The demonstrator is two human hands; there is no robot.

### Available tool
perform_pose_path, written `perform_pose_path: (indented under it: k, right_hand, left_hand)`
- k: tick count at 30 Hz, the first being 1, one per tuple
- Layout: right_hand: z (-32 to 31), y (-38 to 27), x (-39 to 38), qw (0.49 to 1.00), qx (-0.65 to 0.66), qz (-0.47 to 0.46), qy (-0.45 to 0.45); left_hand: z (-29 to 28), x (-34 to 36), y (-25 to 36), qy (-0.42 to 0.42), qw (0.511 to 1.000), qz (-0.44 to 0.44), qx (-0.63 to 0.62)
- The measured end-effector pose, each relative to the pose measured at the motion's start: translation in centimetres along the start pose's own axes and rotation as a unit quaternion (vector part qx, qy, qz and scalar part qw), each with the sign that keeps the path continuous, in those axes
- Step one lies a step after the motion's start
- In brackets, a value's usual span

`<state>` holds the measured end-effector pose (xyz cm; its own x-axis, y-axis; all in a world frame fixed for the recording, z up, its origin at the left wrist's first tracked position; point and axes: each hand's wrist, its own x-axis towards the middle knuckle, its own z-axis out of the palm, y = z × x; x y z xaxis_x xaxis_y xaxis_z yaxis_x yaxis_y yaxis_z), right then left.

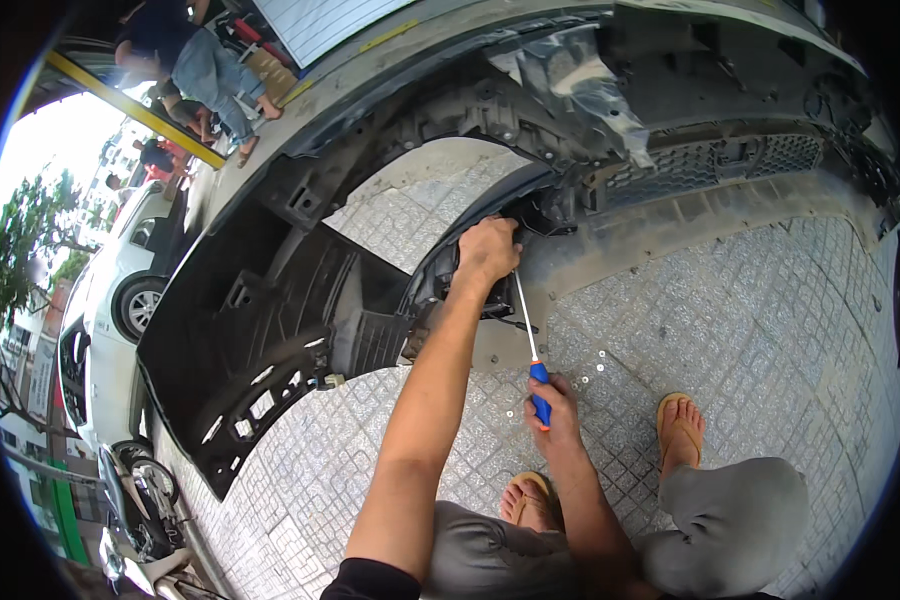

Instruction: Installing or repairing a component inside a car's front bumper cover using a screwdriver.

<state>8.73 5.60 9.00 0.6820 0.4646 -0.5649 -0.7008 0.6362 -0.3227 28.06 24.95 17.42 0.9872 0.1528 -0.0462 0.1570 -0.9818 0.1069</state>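
Note:
A large black car bumper [360, 290] lies on the paving with its hollow inner side showing. My left hand [488, 248] reaches to its middle, the fingers closed on a dark edge of the bumper beside an opening. What lies under those fingers is partly hidden. My right hand [560, 408] is wrapped round the blue and orange handle of a long screwdriver [528, 325]. Its shaft points up toward my left hand, and the tip is hidden close to that hand. Near the shaft, a short black cable [515, 322] sticks out from the bumper.
Several small pale fasteners [600, 367] lie on the paving by my right hand. My sandalled feet [680, 430] stand close by. A crumpled clear plastic sheet [580, 85] hangs on the bumper. At left are a white car [115, 300] and motorbikes [145, 520]; people [205, 75] are at upper left.

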Motion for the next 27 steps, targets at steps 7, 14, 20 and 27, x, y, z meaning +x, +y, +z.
perform_pose_path:
  k: [7, 14, 20, 27]
  right_hand:
    - [1.9, 2.6, -0.7, 0.944, -0.256, -0.186, 0.093]
    - [2.9, 0.7, -1.3, 1.000, -0.010, 0.013, 0.012]
    - [0.7, -0.4, 0.0, 0.913, 0.285, 0.239, -0.168]
    - [2.1, 0.7, -0.5, 0.989, 0.100, 0.097, -0.051]
  left_hand:
    - [0.2, -0.3, -0.3, -0.019, 1.000, -0.015, 0.011]
    - [0.7, -0.4, -0.8, 0.009, 0.999, -0.035, -0.030]
    - [0.9, 0.2, 0.0, 0.017, 0.997, -0.047, -0.059]
    - [0.6, -0.1, -0.2, 0.014, 0.996, -0.058, -0.067]
